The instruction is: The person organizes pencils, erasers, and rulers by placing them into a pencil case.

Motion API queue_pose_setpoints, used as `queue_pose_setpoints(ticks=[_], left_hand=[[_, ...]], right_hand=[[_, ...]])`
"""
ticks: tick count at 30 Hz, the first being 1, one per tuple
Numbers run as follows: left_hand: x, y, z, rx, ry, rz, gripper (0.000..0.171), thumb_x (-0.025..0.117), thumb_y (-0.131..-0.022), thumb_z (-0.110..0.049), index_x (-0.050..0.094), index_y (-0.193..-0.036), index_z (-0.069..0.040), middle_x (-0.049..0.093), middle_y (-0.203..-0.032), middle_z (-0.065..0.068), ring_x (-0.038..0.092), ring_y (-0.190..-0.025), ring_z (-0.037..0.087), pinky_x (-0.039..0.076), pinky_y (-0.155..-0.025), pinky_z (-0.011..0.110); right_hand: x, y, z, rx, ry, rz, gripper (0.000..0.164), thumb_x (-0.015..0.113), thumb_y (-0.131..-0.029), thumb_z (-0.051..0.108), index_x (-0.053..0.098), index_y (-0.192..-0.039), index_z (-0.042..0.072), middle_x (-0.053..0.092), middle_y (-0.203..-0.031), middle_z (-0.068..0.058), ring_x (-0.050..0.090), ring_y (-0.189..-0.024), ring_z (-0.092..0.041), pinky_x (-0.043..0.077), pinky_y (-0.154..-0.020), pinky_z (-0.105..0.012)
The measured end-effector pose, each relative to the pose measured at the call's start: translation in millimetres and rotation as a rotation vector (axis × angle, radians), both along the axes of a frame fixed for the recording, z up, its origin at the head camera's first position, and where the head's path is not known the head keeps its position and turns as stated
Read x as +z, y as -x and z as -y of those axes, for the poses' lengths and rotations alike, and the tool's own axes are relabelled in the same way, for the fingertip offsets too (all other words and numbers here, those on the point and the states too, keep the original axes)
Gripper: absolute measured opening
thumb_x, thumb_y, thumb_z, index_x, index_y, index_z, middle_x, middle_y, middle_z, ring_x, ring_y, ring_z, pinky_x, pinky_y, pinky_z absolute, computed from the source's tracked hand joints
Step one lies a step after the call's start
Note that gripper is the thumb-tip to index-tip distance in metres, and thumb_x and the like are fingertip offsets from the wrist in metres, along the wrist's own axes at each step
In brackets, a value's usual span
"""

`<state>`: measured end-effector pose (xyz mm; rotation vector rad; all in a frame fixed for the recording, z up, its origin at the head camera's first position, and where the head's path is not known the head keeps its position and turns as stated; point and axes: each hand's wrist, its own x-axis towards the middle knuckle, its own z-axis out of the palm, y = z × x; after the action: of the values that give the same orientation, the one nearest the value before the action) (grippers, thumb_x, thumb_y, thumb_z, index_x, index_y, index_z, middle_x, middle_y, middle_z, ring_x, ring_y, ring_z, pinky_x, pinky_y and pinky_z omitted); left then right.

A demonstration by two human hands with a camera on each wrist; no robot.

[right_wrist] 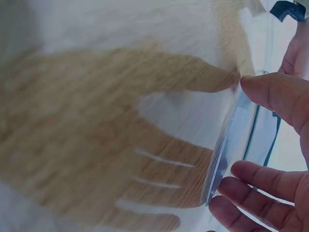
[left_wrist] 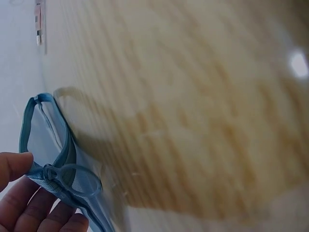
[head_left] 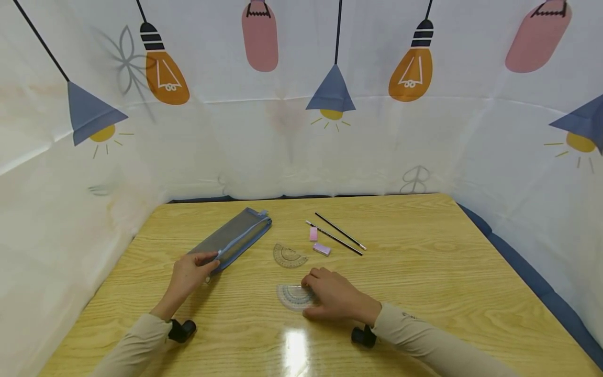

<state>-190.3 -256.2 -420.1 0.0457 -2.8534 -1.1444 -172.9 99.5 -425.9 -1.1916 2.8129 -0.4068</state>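
Observation:
On the left of the table lies a grey mesh pencil case (head_left: pixel 231 230) with blue edging and a zipper. My left hand (head_left: pixel 188 272) pinches its near end between thumb and fingers; in the left wrist view the pencil case's blue rim (left_wrist: pixel 65 125) gapes, with a loop-shaped zipper pull (left_wrist: pixel 87 180) hanging by the fingers. My right hand (head_left: pixel 334 296) holds a clear protractor (head_left: pixel 292 296) on the table, thumb at its near edge and fingertips at its far edge. The hand covers the protractor's right part. In the right wrist view this protractor (right_wrist: pixel 222 157) appears edge-on.
A second protractor (head_left: pixel 288 256) lies beyond the right hand. Farther back are a pink eraser (head_left: pixel 313 234), a purple-pink eraser (head_left: pixel 322 248) and two dark pencils, one pencil (head_left: pixel 341 231) behind the other pencil (head_left: pixel 336 239). The wooden table (head_left: pixel 447 262) meets a patterned cloth behind.

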Motion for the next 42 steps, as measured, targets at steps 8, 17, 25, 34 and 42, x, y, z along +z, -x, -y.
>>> queue_pose_setpoints(ticks=[8, 17, 25, 34, 42], left_hand=[[6.1, 2.0, 3, -0.006, -0.025, -0.021, 0.034, 0.065, -0.095, -0.024, 0.068, -0.121, -0.002, 0.066, -0.115, 0.019, 0.064, -0.094, 0.034, 0.049, -0.059, 0.034], [3.1, -0.3, 7, -0.004, -0.053, -0.018, 0.032, 0.065, -0.094, -0.022, 0.070, -0.118, -0.002, 0.069, -0.109, 0.016, 0.063, -0.102, 0.035, 0.055, -0.071, 0.038], [6.4, -1.1, 9, 0.010, -0.052, -0.020, 0.033, 0.064, -0.095, -0.026, 0.070, -0.118, -0.004, 0.068, -0.112, 0.017, 0.061, -0.106, 0.037, 0.054, -0.072, 0.040], [12.6, -0.3, 10, 0.030, -0.130, -0.046, 0.032, 0.063, -0.096, -0.020, 0.068, -0.119, 0.001, 0.069, -0.108, 0.017, 0.065, -0.097, 0.031, 0.051, -0.062, 0.029], [13.9, -0.8, 10, 0.047, -0.145, -0.049, 0.032, 0.064, -0.095, -0.019, 0.068, -0.119, 0.002, 0.070, -0.106, 0.017, 0.067, -0.091, 0.026, 0.050, -0.057, 0.027]], right_hand=[[0.0, 0.7, 0, 0.007, 0.009, -0.018, 0.051, 0.075, -0.081, 0.045, 0.065, -0.117, 0.010, 0.056, -0.104, 0.002, 0.050, -0.089, -0.010, 0.045, -0.067, -0.025], [-3.0, -0.8, 3, -0.018, 0.005, 0.028, 0.050, 0.076, -0.080, 0.044, 0.067, -0.117, 0.011, 0.055, -0.103, 0.004, 0.049, -0.088, -0.009, 0.044, -0.069, -0.024], [-2.1, 2.0, 4, -0.019, -0.013, 0.034, 0.051, 0.075, -0.081, 0.045, 0.066, -0.119, 0.012, 0.054, -0.101, 0.005, 0.049, -0.088, -0.008, 0.044, -0.067, -0.024], [6.1, 4.1, 5, 0.001, -0.015, 0.017, 0.047, 0.077, -0.080, 0.042, 0.068, -0.114, 0.011, 0.054, -0.097, 0.005, 0.048, -0.083, -0.006, 0.044, -0.062, -0.021], [3.2, 5.4, 7, 0.023, -0.033, -0.023, 0.045, 0.076, -0.079, 0.044, 0.068, -0.109, 0.011, 0.054, -0.095, 0.006, 0.048, -0.081, -0.005, 0.045, -0.062, -0.021]])
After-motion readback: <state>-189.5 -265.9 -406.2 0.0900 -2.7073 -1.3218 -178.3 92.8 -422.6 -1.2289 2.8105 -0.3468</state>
